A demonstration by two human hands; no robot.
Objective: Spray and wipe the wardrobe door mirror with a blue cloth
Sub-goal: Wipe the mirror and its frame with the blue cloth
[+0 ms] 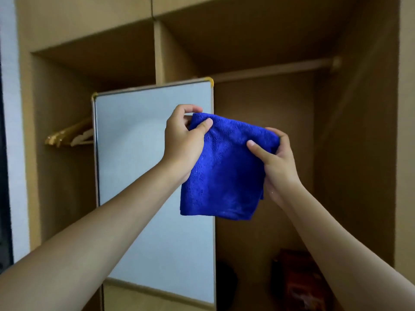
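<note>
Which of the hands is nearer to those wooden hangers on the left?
The left hand. It grips the blue cloth's upper left corner, on the side toward the hangers. The right hand grips the cloth's far right edge, farther away.

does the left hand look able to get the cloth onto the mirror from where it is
Probably yes. The left hand pinches the blue cloth directly in front of the mirror, with nothing between them. The right hand also grips the cloth.

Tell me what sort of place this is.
Probably a bedroom wardrobe, standing open: a hanging rail in one compartment, wooden hangers in another, and a framed mirror in front.
</note>
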